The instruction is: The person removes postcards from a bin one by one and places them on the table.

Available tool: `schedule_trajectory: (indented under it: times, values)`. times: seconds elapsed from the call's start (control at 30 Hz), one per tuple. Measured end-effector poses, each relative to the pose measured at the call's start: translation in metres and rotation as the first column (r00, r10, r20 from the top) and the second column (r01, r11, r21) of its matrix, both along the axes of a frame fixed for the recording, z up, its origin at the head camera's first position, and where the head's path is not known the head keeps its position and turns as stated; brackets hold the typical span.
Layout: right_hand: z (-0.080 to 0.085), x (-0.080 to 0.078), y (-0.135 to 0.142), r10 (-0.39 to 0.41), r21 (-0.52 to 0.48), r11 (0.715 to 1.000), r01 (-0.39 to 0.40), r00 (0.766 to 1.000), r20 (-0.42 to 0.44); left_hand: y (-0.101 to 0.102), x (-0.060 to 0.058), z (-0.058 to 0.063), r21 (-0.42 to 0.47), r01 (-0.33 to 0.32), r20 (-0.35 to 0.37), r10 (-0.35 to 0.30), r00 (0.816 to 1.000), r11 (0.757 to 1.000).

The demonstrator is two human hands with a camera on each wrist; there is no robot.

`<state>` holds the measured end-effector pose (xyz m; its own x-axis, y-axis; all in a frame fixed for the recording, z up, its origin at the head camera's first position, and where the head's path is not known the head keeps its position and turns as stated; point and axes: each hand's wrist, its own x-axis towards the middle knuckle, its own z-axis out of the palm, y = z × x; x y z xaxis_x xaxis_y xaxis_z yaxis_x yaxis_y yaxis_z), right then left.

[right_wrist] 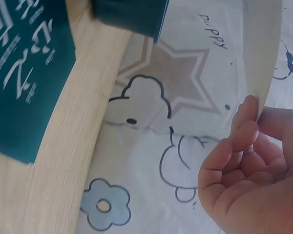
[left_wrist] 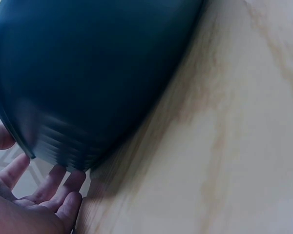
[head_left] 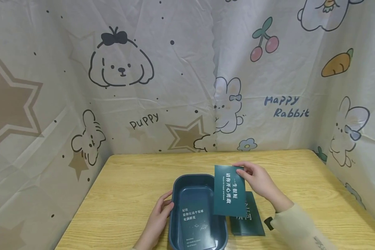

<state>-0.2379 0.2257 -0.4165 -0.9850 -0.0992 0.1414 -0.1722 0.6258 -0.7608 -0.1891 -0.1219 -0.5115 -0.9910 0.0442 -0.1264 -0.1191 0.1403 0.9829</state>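
Right hand (head_left: 257, 177) pinches the teal text card (head_left: 226, 206), likely light and stiff, at its far right corner; left hand (head_left: 160, 210) grips the blue tray (head_left: 192, 195) at left.

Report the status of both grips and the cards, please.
Right grip pinching green card, aloft. Left grip holding tray at left side. Another card lying in tray, more cards right of it. No obstruction evident.

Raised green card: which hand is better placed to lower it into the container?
Likely the right hand: it pinches the raised card near the container, while the left hand holds the container's side.
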Motion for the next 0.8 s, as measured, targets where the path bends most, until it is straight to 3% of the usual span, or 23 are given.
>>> schedule_trajectory:
  times: [0.37,0.8]
  values:
    - [-0.006,0.002,0.027,0.013,0.023,1.0,-0.014,1.0,0.028,0.0,0.001,0.0,0.004,-0.004,0.002,0.004,1.0,1.0]
    - [-0.039,0.004,0.036,0.023,0.086,0.996,-0.036,0.989,0.145,0.0,0.001,0.001,0.008,0.001,-0.003,-0.001,1.0,1.0]
